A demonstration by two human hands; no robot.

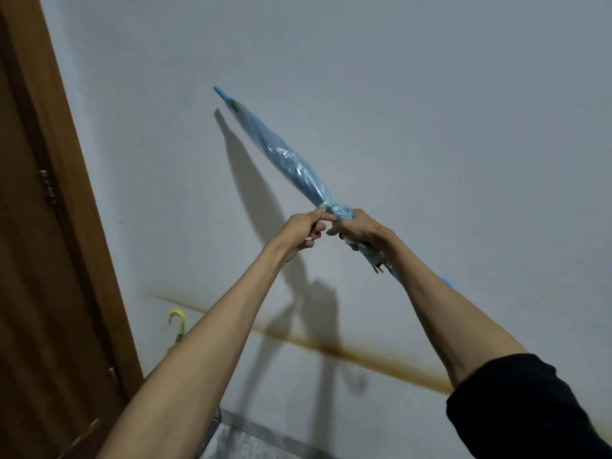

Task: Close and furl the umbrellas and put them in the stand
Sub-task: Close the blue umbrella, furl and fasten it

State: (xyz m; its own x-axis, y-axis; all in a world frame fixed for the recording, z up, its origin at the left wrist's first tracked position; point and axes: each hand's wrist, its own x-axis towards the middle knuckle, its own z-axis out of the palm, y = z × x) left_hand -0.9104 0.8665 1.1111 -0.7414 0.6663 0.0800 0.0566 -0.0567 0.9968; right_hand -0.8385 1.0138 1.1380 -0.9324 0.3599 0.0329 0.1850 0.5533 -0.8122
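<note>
Against the wall: brown wooden door frame (66, 193) at left, yellow hooked umbrella handle (177, 326) low beside it, brown stain streak (364, 351) across.
Between the hands: furled light-blue plastic umbrella (281, 154), tip up-left; fingers of the right hand (364, 231) wrap its gathered end, left hand (301, 233) pinches its pale tie strap (326, 206).
Behind the right forearm: blue handle (445, 281) mostly hidden.
</note>
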